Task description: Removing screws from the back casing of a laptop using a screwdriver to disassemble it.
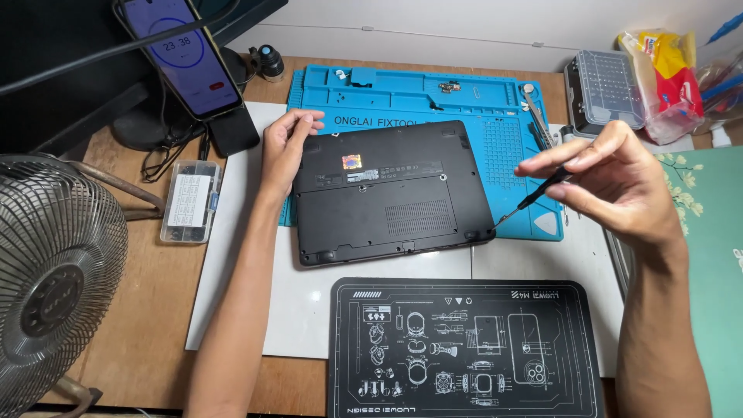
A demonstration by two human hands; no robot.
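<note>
Right hand (619, 182) is closed around a slim black screwdriver (542, 190), its tip set at the near right corner of the upturned black laptop (391, 193); left hand (285, 143), fingers loosely curled, is rested on the laptop's far left corner; a blue silicone repair mat (433, 97) is seen beneath.

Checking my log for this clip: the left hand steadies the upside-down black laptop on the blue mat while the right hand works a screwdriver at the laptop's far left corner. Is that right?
Not quite. The screwdriver in the right hand has its tip at the near right corner of the laptop, not the far left. The head view shows it. The rest holds: the left hand rests on the laptop's far left edge, on the blue mat.
</note>
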